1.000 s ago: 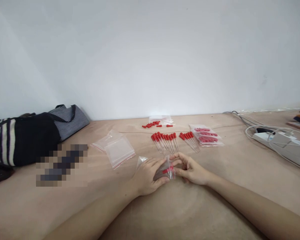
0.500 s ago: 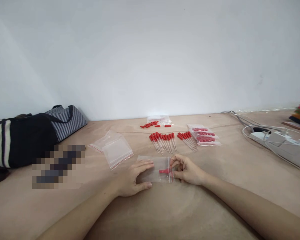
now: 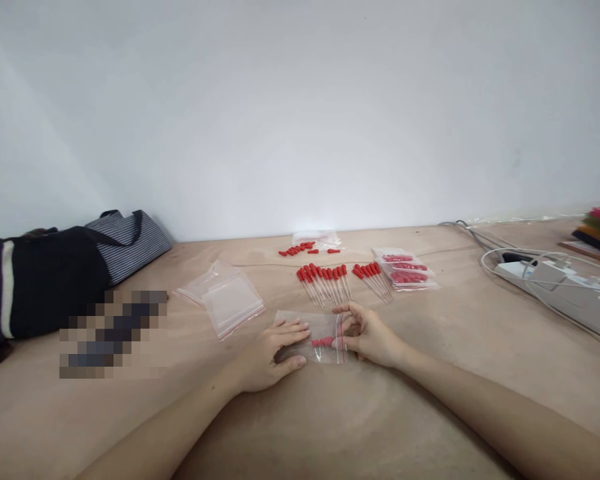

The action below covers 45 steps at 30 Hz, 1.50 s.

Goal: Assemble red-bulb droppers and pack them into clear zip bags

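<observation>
A clear zip bag [image 3: 323, 323] with a red line along its right edge lies flat on the table in front of me. My left hand [image 3: 275, 353] rests on its left end, palm down with the fingers spread. Inside the bag is a red rubber piece [image 3: 322, 342]. My right hand [image 3: 363, 333] is at the bag's right end, its thumb at the right end of the red piece; what its fingertips grip is too small to make out. Behind the bag lie several red-topped droppers [image 3: 325, 277], and more droppers [image 3: 373, 277] to their right.
A stack of clear bags [image 3: 233, 303] lies left of the hands. Filled bags [image 3: 405, 270] sit at the back right, loose red bulbs [image 3: 297, 249] at the back. A black bag [image 3: 55, 280] stands far left; a power strip [image 3: 560, 287] with cables is at right.
The red piece has moved left, deeper into the bag. My right thumb has shifted left with it, and my right index finger is raised and more extended. My left hand stays on the bag.
</observation>
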Available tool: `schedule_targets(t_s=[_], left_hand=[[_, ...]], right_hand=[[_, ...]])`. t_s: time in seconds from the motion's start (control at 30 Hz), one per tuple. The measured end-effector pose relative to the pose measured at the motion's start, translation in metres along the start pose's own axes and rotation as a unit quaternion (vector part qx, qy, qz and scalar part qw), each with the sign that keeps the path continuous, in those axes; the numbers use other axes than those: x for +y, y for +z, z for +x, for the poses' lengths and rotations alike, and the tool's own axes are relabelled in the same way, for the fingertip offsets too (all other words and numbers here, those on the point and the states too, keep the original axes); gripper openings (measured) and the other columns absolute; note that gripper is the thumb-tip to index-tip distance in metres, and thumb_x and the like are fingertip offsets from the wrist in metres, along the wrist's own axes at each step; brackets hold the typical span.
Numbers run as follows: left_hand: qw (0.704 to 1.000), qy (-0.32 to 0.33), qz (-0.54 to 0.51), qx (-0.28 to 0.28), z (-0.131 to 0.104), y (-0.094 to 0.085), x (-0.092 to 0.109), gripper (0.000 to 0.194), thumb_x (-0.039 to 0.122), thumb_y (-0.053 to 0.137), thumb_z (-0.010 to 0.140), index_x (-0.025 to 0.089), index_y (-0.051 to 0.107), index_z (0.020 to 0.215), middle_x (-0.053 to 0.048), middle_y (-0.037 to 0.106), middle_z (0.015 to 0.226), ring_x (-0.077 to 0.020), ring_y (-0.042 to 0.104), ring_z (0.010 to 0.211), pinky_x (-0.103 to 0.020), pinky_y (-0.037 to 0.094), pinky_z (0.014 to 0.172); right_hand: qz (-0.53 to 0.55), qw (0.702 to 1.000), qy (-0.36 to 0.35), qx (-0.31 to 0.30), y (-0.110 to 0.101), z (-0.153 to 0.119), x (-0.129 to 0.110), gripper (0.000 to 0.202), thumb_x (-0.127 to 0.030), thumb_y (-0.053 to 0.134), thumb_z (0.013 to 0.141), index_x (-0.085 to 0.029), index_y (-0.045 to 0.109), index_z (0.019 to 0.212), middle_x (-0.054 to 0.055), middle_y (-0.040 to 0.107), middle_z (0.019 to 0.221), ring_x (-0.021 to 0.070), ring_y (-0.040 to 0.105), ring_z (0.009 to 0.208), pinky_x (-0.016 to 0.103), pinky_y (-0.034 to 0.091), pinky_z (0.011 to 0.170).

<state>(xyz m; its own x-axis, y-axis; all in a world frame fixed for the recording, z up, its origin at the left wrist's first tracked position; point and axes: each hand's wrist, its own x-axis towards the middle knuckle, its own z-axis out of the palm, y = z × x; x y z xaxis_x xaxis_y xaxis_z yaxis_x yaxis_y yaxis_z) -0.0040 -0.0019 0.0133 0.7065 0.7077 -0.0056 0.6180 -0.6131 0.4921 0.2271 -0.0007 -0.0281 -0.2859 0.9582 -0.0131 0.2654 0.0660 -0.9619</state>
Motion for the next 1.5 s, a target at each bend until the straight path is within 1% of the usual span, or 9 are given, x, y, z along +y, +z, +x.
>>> schedule_targets(t_s=[0.13, 0.2, 0.3, 0.53, 0.77, 0.97, 1.07, 1.13, 1.5], left_hand=[[1.000, -0.007, -0.004, -0.002, 0.001, 0.000, -0.001, 0.045, 0.038, 0.050, 0.080, 0.025, 0.046, 0.123, -0.003, 0.043, 0.131, -0.0219, 0.035, 0.123, -0.045, 0.020, 0.105], [1.000, -0.010, -0.002, -0.001, 0.001, 0.000, -0.001, 0.045, 0.038, 0.051, 0.080, 0.025, 0.046, 0.123, -0.003, 0.043, 0.131, -0.0219, 0.035, 0.123, -0.045, 0.020, 0.105], [1.000, -0.005, 0.001, 0.005, 0.002, 0.000, 0.000, 0.044, 0.037, 0.051, 0.080, 0.027, 0.046, 0.122, -0.003, 0.044, 0.130, -0.0219, 0.036, 0.123, -0.046, 0.021, 0.105], [1.000, -0.007, 0.010, 0.001, 0.001, 0.000, -0.001, 0.045, 0.038, 0.050, 0.081, 0.025, 0.045, 0.123, -0.004, 0.043, 0.131, -0.0220, 0.035, 0.123, -0.046, 0.022, 0.105], [1.000, -0.008, 0.006, 0.000, 0.000, 0.002, -0.002, 0.045, 0.037, 0.049, 0.082, 0.025, 0.043, 0.125, -0.003, 0.042, 0.132, -0.0210, 0.034, 0.124, -0.046, 0.019, 0.106], [1.000, -0.009, 0.011, -0.003, 0.000, 0.002, -0.002, 0.046, 0.038, 0.048, 0.082, 0.024, 0.043, 0.125, -0.004, 0.041, 0.133, -0.0203, 0.033, 0.124, -0.045, 0.019, 0.106], [1.000, -0.006, 0.008, 0.006, 0.000, 0.003, -0.003, 0.045, 0.039, 0.049, 0.082, 0.025, 0.044, 0.124, -0.004, 0.042, 0.132, -0.0209, 0.034, 0.124, -0.046, 0.019, 0.105], [1.000, -0.012, 0.011, 0.007, 0.000, 0.004, -0.003, 0.045, 0.040, 0.049, 0.081, 0.025, 0.045, 0.123, -0.004, 0.042, 0.132, -0.0217, 0.034, 0.124, -0.047, 0.019, 0.105], [1.000, -0.005, -0.005, 0.027, 0.001, 0.006, -0.005, 0.045, 0.040, 0.051, 0.080, 0.026, 0.046, 0.122, -0.004, 0.045, 0.130, -0.0221, 0.036, 0.123, -0.046, 0.022, 0.104]], right_hand=[[-0.068, 0.997, -0.001, 0.042, -0.037, 0.009, -0.004, 0.033, -0.032, 0.059, 0.067, -0.017, 0.053, 0.096, 0.001, 0.059, 0.075, 0.0104, 0.052, 0.051, 0.022, 0.042, 0.041], [-0.264, 0.950, -0.002, 0.164, -0.058, 0.017, -0.006, 0.016, -0.025, 0.055, 0.070, -0.017, 0.059, 0.082, 0.002, 0.061, 0.073, 0.0129, 0.057, 0.064, 0.023, 0.044, 0.057], [-0.402, 0.886, 0.035, 0.228, -0.076, 0.031, -0.008, 0.015, -0.023, 0.055, 0.070, -0.016, 0.063, 0.080, 0.007, 0.063, 0.085, 0.0190, 0.058, 0.081, 0.026, 0.042, 0.067], [-0.445, 0.860, 0.099, 0.231, -0.069, 0.059, -0.006, 0.018, -0.025, 0.049, 0.074, -0.016, 0.064, 0.081, 0.014, 0.061, 0.096, 0.0264, 0.057, 0.090, 0.033, 0.042, 0.068], [-0.438, 0.865, 0.124, 0.213, -0.061, 0.069, -0.010, 0.019, -0.023, 0.047, 0.077, -0.012, 0.061, 0.084, 0.019, 0.061, 0.092, 0.0290, 0.057, 0.089, 0.037, 0.042, 0.071], [-0.346, 0.919, 0.013, 0.188, -0.053, 0.039, -0.017, 0.031, -0.023, 0.038, 0.083, -0.012, 0.040, 0.112, 0.010, 0.059, 0.085, 0.0168, 0.057, 0.076, 0.028, 0.043, 0.069], [-0.111, 0.977, -0.093, 0.156, -0.046, 0.011, -0.016, 0.058, -0.028, 0.044, 0.081, -0.019, 0.011, 0.128, 0.002, 0.053, 0.083, 0.0103, 0.050, 0.053, 0.027, 0.044, 0.054], [0.020, 0.986, -0.100, 0.132, -0.040, -0.004, -0.014, 0.070, -0.032, 0.051, 0.077, -0.026, 0.003, 0.128, -0.002, 0.049, 0.081, 0.0076, 0.046, 0.046, 0.025, 0.043, 0.047], [0.213, 0.966, -0.051, 0.136, -0.012, -0.017, -0.002, 0.052, -0.048, 0.057, 0.072, -0.025, 0.024, 0.106, -0.003, 0.052, 0.074, 0.0123, 0.057, 0.058, 0.029, 0.048, 0.055]])
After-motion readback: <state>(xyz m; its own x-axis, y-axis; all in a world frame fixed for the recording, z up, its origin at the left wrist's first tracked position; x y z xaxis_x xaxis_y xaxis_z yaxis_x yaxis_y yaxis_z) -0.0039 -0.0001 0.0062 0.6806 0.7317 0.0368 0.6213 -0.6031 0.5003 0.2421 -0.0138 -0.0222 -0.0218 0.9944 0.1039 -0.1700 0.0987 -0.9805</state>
